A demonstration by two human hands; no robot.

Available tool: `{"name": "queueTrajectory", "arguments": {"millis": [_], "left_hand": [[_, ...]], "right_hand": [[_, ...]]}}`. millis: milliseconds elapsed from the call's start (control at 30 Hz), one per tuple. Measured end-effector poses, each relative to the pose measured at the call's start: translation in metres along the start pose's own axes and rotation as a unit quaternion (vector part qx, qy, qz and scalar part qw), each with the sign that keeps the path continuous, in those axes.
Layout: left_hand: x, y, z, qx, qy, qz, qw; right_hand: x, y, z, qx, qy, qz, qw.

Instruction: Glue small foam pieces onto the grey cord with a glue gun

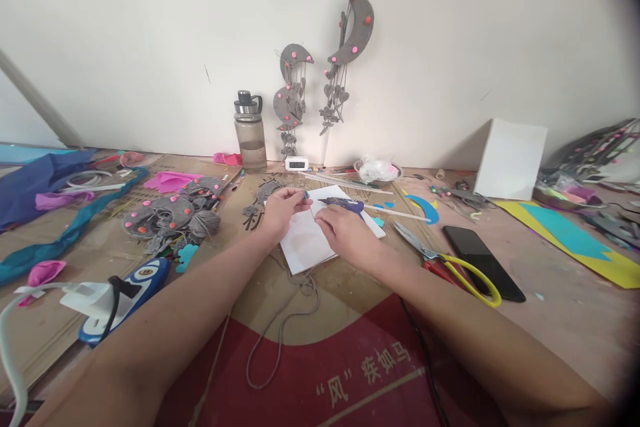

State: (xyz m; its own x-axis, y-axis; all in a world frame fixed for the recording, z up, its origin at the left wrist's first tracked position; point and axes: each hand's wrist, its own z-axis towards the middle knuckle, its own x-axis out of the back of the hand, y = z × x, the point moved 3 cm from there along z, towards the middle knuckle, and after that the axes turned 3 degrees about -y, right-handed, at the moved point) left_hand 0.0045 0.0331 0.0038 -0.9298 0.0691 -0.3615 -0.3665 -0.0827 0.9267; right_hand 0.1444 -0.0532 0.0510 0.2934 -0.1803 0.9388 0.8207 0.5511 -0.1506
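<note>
My left hand (285, 211) is over the left part of a white sheet (306, 244), its thumb and fingertips pinched on a small blue piece (306, 194). Close by on the right, my right hand (336, 223) has its fingers closed above the sheet; whatever is between them is too small to make out. A dark blue glue gun (354, 205) lies just behind the right hand. A grey cord (280, 340) trails in a loop from the sheet's front edge. Behind my left hand sits a grey round piece (267, 191), partly hidden.
Scissors (450, 267) and a black phone (484, 263) lie right. Grey crescents with yarn (170, 213) and a blue-white power strip (125, 300) are left. A bottle (251, 137) and small clock (297, 163) stand behind. Grey mobiles (357, 33) hang on the wall.
</note>
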Motion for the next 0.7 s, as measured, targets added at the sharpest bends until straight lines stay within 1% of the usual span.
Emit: {"name": "queueTrajectory", "arguments": {"millis": [100, 167, 200, 233, 300, 400, 467, 500, 533, 600, 667, 700], "left_hand": [[0.001, 0.003, 0.001, 0.031, 0.006, -0.04, 0.999], [-0.001, 0.006, 0.0, 0.041, -0.004, -0.073, 0.996], [-0.002, 0.008, 0.0, 0.04, -0.011, -0.089, 0.995], [-0.003, 0.01, 0.0, 0.037, -0.017, -0.102, 0.994], [-0.005, 0.013, -0.001, 0.031, -0.022, -0.115, 0.993], [-0.007, 0.015, -0.001, 0.024, -0.022, -0.123, 0.992], [-0.006, 0.013, -0.002, 0.023, -0.025, -0.125, 0.992], [-0.006, 0.012, -0.002, 0.024, -0.024, -0.125, 0.992], [-0.005, 0.01, -0.002, 0.024, -0.023, -0.124, 0.992], [-0.003, 0.006, -0.002, 0.024, -0.025, -0.12, 0.992], [-0.003, 0.002, -0.004, 0.027, -0.038, -0.111, 0.993], [-0.004, 0.0, -0.004, 0.03, -0.045, -0.104, 0.993]], "right_hand": [[-0.004, -0.022, -0.009, 0.067, -0.062, -0.105, 0.99], [-0.005, -0.034, -0.016, 0.11, -0.088, -0.131, 0.981], [-0.005, -0.038, -0.019, 0.123, -0.095, -0.124, 0.98], [-0.003, -0.042, -0.022, 0.129, -0.099, -0.104, 0.981], [0.005, -0.048, -0.027, 0.128, -0.1, -0.027, 0.986], [0.029, -0.061, -0.035, 0.138, -0.095, 0.113, 0.979], [0.046, -0.073, -0.042, 0.162, -0.109, 0.151, 0.969], [0.053, -0.079, -0.046, 0.175, -0.123, 0.14, 0.967], [0.06, -0.085, -0.05, 0.18, -0.111, 0.114, 0.971], [0.074, -0.091, -0.056, 0.175, -0.047, 0.072, 0.981], [0.088, -0.092, -0.062, 0.159, 0.063, 0.072, 0.983], [0.096, -0.091, -0.067, 0.15, 0.126, 0.085, 0.977]]}}
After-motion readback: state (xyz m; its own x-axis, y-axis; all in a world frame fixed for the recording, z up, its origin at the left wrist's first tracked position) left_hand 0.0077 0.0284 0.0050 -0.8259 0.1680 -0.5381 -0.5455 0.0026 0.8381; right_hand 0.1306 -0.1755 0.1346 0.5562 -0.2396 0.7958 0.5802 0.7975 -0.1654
